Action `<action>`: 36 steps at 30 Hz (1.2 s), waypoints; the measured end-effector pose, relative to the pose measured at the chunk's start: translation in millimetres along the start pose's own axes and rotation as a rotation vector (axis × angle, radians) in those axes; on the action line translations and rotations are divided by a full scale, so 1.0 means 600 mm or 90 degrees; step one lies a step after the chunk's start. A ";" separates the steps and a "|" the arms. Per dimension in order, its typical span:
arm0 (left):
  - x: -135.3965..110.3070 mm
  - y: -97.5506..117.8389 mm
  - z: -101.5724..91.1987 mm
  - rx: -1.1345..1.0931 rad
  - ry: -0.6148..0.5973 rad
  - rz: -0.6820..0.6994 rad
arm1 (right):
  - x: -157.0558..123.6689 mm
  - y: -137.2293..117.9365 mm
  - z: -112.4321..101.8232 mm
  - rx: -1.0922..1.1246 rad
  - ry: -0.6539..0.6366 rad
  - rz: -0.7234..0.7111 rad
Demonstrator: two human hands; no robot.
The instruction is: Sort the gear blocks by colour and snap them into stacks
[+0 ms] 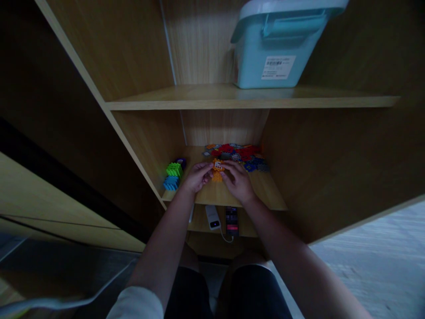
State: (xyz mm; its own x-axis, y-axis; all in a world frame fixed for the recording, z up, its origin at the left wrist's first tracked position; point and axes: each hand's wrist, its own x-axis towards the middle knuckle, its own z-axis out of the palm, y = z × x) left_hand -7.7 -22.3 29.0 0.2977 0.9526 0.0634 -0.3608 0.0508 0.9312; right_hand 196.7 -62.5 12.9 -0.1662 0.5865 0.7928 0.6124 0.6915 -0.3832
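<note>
Orange toy piece (218, 165) right between the two hands, left hand (198, 176) pinching one side, right hand (239, 181) fingering the other, above the wooden shelf (199, 198), green blocks (174, 169) and blue blocks (171, 182) over to the person's left.

Left hand: at the centre of the frame, the left hand (199, 177) pinches the left edge of an orange piece (218, 165).
Right hand: just right of centre, the right hand (239, 180) has its fingertips on the piece's right side.
Below the piece: more orange (217, 177), partly hidden between the hands.
Left of centre: a green stack (174, 169), a blue stack (171, 183) nearer, a purple item (181, 162) behind.
Right of centre, farther back: a mixed heap (244, 153) of red, blue and grey pieces.
Upper right: a lidded teal bin (252, 66) with a white label (278, 68).
Lower centre: a white device (211, 215) beside a phone (232, 217), joined by a cable (226, 240).
</note>
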 end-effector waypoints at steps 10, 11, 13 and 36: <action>0.012 -0.006 -0.009 0.087 0.087 0.049 | 0.003 0.006 0.007 -0.021 -0.022 0.018; 0.014 -0.010 -0.012 0.104 0.094 0.054 | 0.003 0.007 0.008 -0.023 -0.024 0.018; 0.019 -0.016 -0.017 0.140 0.104 0.070 | 0.003 0.009 0.010 -0.028 -0.026 0.017; 0.024 -0.032 -0.028 0.183 -0.073 0.160 | 0.003 0.016 0.016 -0.011 -0.039 0.036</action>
State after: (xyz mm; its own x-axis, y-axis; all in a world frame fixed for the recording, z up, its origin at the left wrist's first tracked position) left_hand -11.6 -4.7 6.1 0.3342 0.8839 0.3273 -0.1780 -0.2818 0.9428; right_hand 195.1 -50.7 6.0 -0.1779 0.6498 0.7390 0.6358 0.6491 -0.4177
